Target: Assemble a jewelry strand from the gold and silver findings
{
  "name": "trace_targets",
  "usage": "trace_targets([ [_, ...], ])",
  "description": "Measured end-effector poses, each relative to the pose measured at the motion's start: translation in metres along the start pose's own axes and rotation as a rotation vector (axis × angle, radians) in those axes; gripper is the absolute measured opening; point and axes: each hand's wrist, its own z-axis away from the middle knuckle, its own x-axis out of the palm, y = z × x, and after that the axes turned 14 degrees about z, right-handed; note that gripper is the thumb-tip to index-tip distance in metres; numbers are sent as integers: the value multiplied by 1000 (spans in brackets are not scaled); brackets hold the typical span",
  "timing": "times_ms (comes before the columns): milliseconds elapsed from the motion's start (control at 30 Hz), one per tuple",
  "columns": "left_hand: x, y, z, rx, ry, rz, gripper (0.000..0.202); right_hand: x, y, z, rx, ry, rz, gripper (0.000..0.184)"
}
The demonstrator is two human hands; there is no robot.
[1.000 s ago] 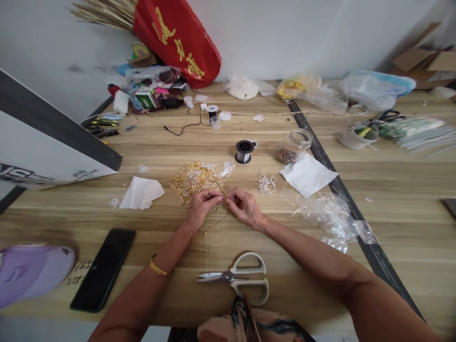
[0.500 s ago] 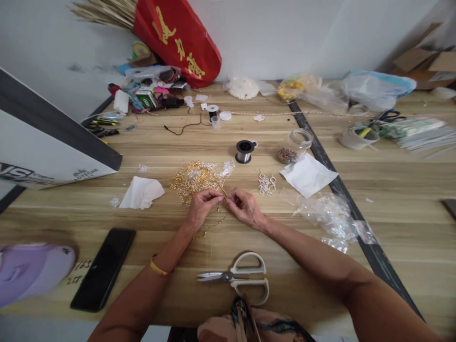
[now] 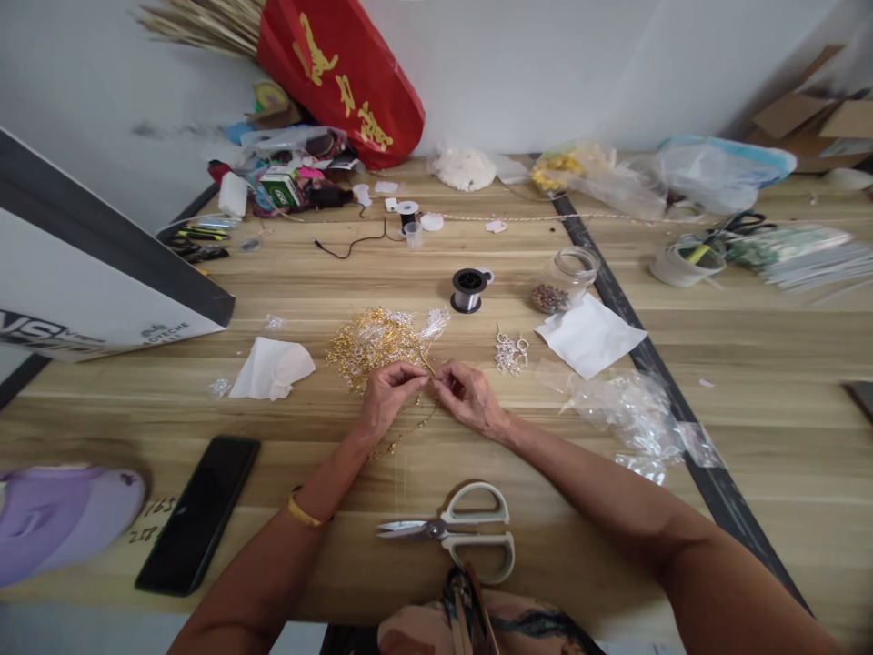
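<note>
My left hand point(image 3: 388, 396) and my right hand point(image 3: 469, 396) meet fingertip to fingertip over the table, both pinched closed. Between them a thin gold strand point(image 3: 426, 361) sticks up from the fingertips; its finer detail is too small to read. From below the hands a gold beaded chain point(image 3: 402, 439) trails onto the wood, toward my left wrist. Just beyond my fingers lies a heap of gold and silver chains point(image 3: 375, 338), partly hidden by my left hand. White-handled scissors point(image 3: 446, 529) rest slightly open nearer my body.
A wire spool point(image 3: 468, 293) and a glass jar of beads point(image 3: 565, 282) stand farther back. Silver rings point(image 3: 510, 351) and plastic bags point(image 3: 634, 409) lie to the right. On the left are a white paper point(image 3: 271, 368), a black phone point(image 3: 197, 516) and a large box point(image 3: 102, 273).
</note>
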Motion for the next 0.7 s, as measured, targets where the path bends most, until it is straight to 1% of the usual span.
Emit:
trace_targets([
  [300,0,-1,0,-35,19,44,26,-1,-1,0,-9,12,6,12],
  [433,0,-1,-1,-43,11,44,28,-1,-1,0,-7,19,-3,13],
  [700,-1,0,-1,-76,54,106,27,-1,0,0,-8,2,-4,13],
])
